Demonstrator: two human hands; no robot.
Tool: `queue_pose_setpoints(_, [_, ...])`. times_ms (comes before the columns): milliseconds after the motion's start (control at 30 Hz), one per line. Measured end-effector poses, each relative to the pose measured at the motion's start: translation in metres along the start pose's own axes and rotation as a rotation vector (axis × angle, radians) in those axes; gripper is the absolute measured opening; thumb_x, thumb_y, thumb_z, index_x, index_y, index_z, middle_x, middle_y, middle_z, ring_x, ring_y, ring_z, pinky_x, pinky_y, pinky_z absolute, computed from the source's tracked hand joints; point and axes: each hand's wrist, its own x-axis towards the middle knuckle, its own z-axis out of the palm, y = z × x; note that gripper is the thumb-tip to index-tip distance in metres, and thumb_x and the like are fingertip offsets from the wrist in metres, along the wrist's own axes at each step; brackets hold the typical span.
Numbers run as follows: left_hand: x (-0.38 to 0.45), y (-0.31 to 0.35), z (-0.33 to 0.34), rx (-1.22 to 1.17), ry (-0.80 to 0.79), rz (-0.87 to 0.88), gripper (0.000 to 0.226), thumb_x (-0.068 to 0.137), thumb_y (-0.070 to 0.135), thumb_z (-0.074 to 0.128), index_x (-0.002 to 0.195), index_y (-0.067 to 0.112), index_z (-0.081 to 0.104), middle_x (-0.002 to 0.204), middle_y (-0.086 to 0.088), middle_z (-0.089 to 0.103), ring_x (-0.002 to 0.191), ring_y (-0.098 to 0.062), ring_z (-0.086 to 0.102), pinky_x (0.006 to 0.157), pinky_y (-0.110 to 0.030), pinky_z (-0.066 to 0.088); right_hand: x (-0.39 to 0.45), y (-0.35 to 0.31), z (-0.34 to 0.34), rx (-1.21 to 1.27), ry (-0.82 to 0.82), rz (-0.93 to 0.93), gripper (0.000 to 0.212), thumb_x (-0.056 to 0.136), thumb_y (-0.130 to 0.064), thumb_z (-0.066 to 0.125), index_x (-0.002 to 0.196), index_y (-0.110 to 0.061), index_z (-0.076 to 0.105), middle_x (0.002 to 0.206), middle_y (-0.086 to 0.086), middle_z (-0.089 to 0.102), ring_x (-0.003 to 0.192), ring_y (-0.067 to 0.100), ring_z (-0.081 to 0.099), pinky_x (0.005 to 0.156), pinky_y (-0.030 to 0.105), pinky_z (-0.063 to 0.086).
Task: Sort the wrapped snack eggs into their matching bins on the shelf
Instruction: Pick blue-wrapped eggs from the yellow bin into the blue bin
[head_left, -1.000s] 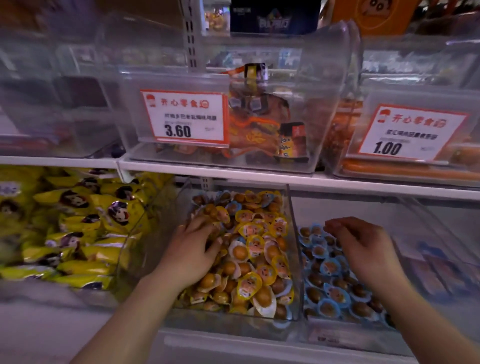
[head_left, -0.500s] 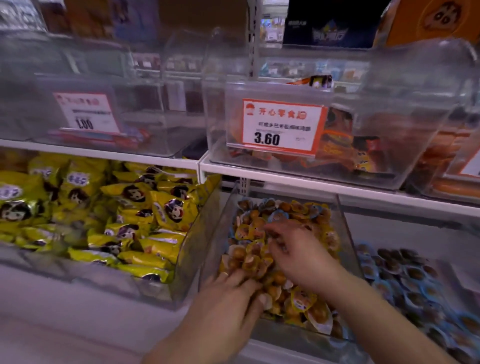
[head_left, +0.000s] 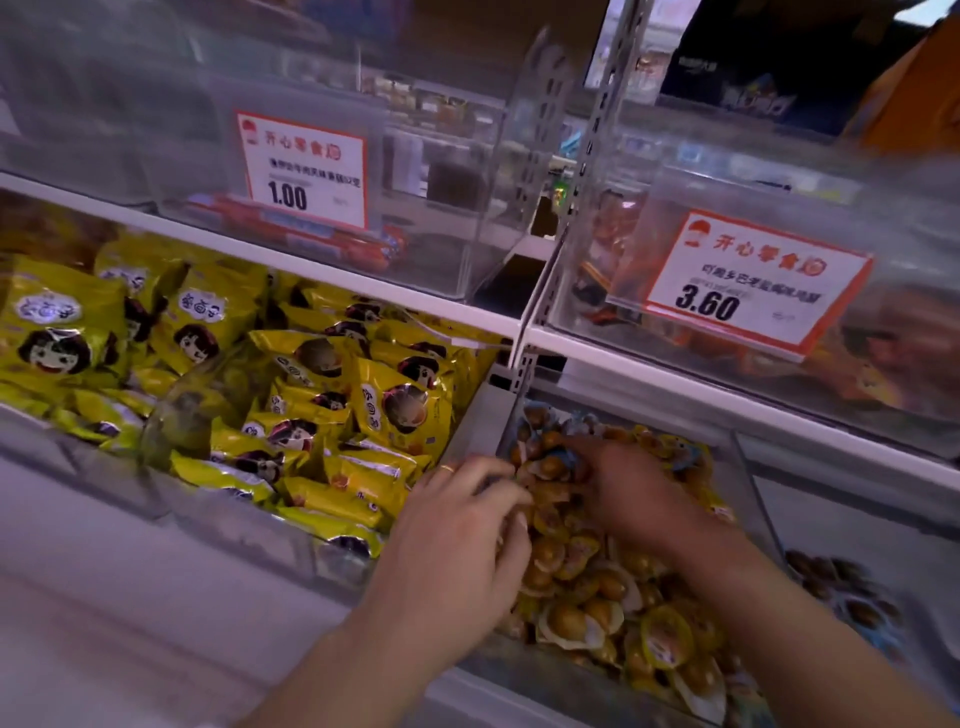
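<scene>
Both hands are now in the yellow egg bin (head_left: 748, 499): right hand (head_left: 631, 493) crossed over, pinching a blue-wrapped egg (head_left: 569, 457) (a stray); left hand (head_left: 457, 540) curls on eggs.

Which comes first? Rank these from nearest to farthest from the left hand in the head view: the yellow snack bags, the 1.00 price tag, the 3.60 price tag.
From the left hand:
1. Yellow snack bags, just to its left, same shelf.
2. 1.00 price tag, upper shelf, above left.
3. 3.60 price tag, upper shelf, right; close to the 1.00 tag's distance, so uncertain.

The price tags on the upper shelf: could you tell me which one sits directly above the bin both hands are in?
The 3.60 tag, on the right. The 1.00 tag hangs further left, above the yellow packets.
</scene>
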Motion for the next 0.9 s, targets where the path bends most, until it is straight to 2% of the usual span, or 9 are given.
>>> queue_pose_setpoints(67, [0.002,-0.004,0.0,-0.023,-0.02,-0.028,0.031,0.092,0.038,0.043,0.109,0.032,0.068,0.123,0.015,0.055,0.11,-0.009,0.052,0.094,-0.03,0.043,0.003,0.007,-0.012,0.101,0.088,0.013,0.034,0.089,-0.01,0.058,0.118,-0.021,0.071,0.108,0.008,0.073,0.099,0.028,0.067,0.074,0.03,0.049])
queue_pose_setpoints(200, [0.0,-0.004,0.002,-0.073,-0.003,-0.045,0.029,0.092,0.038,0.045,0.109,0.033,0.068,0.122,0.017,0.053,0.109,-0.004,0.048,0.091,-0.023,0.04,0.037,0.004,-0.015,0.353,0.3,0.166,0.028,0.089,-0.003,0.06,0.111,-0.013,0.075,0.116,0.009,0.072,0.11,0.026,0.067,0.095,0.033,0.051])
queue_pose_setpoints(300, [-0.003,-0.003,0.004,-0.081,-0.004,-0.049,0.03,0.092,0.039,0.044,0.11,0.034,0.067,0.123,0.018,0.052,0.109,-0.001,0.044,0.091,-0.019,0.034,0.067,-0.011,0.001,0.424,0.352,0.192,0.025,0.096,-0.01,0.055,0.115,-0.011,0.072,0.12,0.012,0.071,0.114,0.029,0.064,0.097,0.033,0.046])
queue_pose_setpoints(433, [-0.003,-0.002,0.004,-0.093,0.0,-0.05,0.028,0.092,0.038,0.045,0.109,0.034,0.067,0.122,0.018,0.052,0.108,0.0,0.042,0.09,-0.018,0.031,0.079,-0.019,0.026,0.23,0.185,0.068,0.03,0.093,-0.031,0.054,0.114,-0.014,0.067,0.116,0.014,0.069,0.111,0.034,0.062,0.092,0.037,0.047])
queue_pose_setpoints(567, [-0.001,-0.004,0.004,-0.091,-0.001,-0.042,0.027,0.092,0.037,0.046,0.107,0.034,0.068,0.121,0.017,0.053,0.107,-0.003,0.044,0.091,-0.02,0.034,0.068,-0.003,0.049,-0.055,0.056,0.04,0.075,0.085,-0.058,0.053,0.152,-0.029,0.033,0.155,0.003,0.038,0.141,0.035,0.031,0.115,0.058,0.022])
queue_pose_setpoints(667, [-0.001,-0.003,0.005,-0.072,-0.02,-0.043,0.028,0.092,0.038,0.045,0.107,0.034,0.068,0.122,0.017,0.053,0.108,-0.004,0.045,0.092,-0.021,0.034,0.071,0.0,0.051,-0.13,0.057,0.039,0.078,0.083,-0.066,0.046,0.152,-0.033,0.03,0.156,0.002,0.035,0.139,0.039,0.03,0.111,0.061,0.022])
queue_pose_setpoints(733, [-0.002,-0.003,0.005,-0.054,-0.031,-0.036,0.029,0.092,0.039,0.044,0.108,0.035,0.068,0.122,0.017,0.054,0.109,-0.005,0.046,0.093,-0.021,0.033,0.077,-0.002,0.047,-0.129,0.035,0.026,0.077,0.079,-0.065,0.048,0.146,-0.028,0.04,0.146,0.01,0.045,0.131,0.039,0.042,0.106,0.054,0.035])
queue_pose_setpoints(800, [-0.003,-0.003,0.006,-0.045,-0.033,-0.031,0.029,0.092,0.038,0.045,0.108,0.034,0.068,0.123,0.017,0.054,0.109,-0.007,0.048,0.093,-0.023,0.035,0.083,-0.005,0.041,-0.106,0.011,0.003,0.068,0.077,-0.061,0.054,0.134,-0.023,0.05,0.128,0.013,0.057,0.117,0.035,0.055,0.087,0.04,0.046])
queue_pose_setpoints(900, [-0.004,-0.003,0.006,-0.047,-0.013,-0.031,0.027,0.091,0.037,0.046,0.107,0.034,0.068,0.122,0.017,0.054,0.107,-0.007,0.047,0.092,-0.024,0.038,0.086,-0.009,0.038,-0.071,0.018,-0.006,0.053,0.077,-0.057,0.061,0.116,-0.022,0.057,0.115,0.011,0.064,0.103,0.031,0.062,0.07,0.032,0.041])
